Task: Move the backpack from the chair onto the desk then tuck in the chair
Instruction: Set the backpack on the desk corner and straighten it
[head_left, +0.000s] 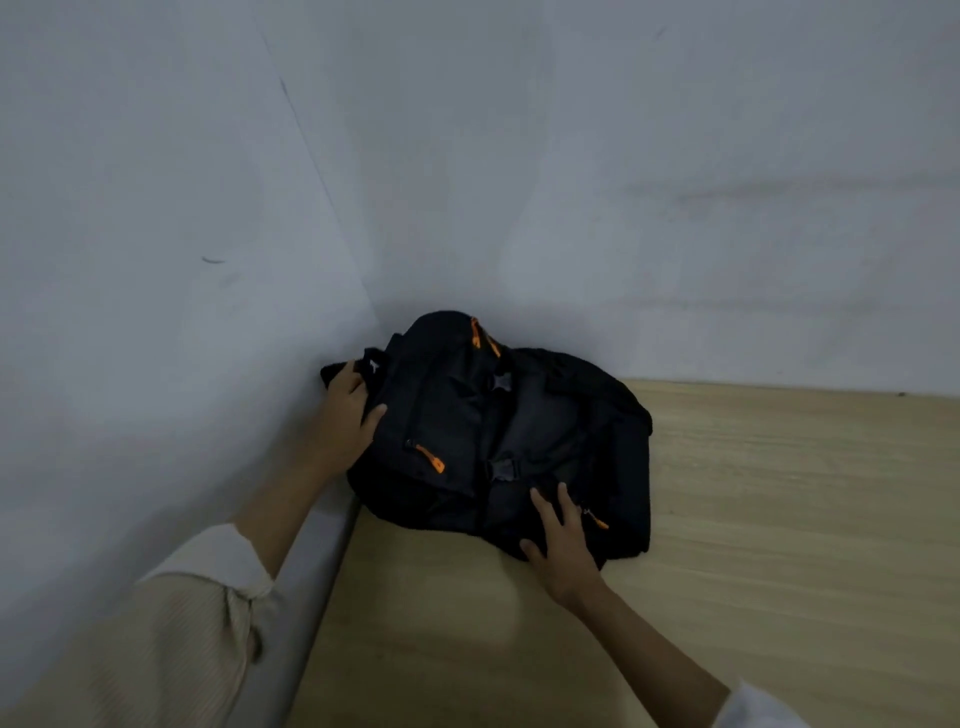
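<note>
A black backpack (498, 436) with orange zipper pulls lies flat on the light wooden desk (753, 519), pushed into the corner where two white walls meet. My left hand (343, 421) grips the bag's left edge near its top handle, fingers curled around the fabric. My right hand (563, 545) rests flat on the bag's near right side, fingers spread. The chair is out of view.
White walls (156, 260) close the desk at the left and the back. A grey rounded ledge (306, 597) runs along the desk's left edge. Bare wood stretches to the right of the bag and toward me.
</note>
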